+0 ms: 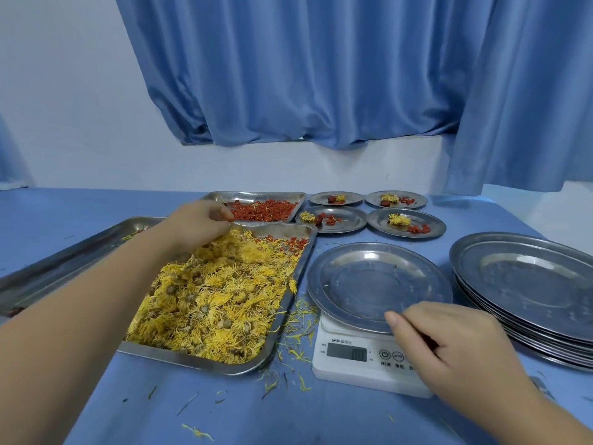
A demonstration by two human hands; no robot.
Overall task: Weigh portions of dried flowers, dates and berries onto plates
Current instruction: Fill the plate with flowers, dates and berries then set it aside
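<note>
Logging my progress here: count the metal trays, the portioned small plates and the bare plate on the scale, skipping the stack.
Metal trays: 3
Portioned small plates: 4
Bare plate on the scale: 1
Total: 8

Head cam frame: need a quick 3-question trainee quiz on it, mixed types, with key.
1. True or false: the plate on the scale already holds a portion.
2. How many filled small plates stand behind the scale? A two, B four, C six.
3. Fill in the colour: the left hand is at the far end of the tray of ____ dried flowers.
Key: 1 false; 2 B; 3 yellow.
</note>
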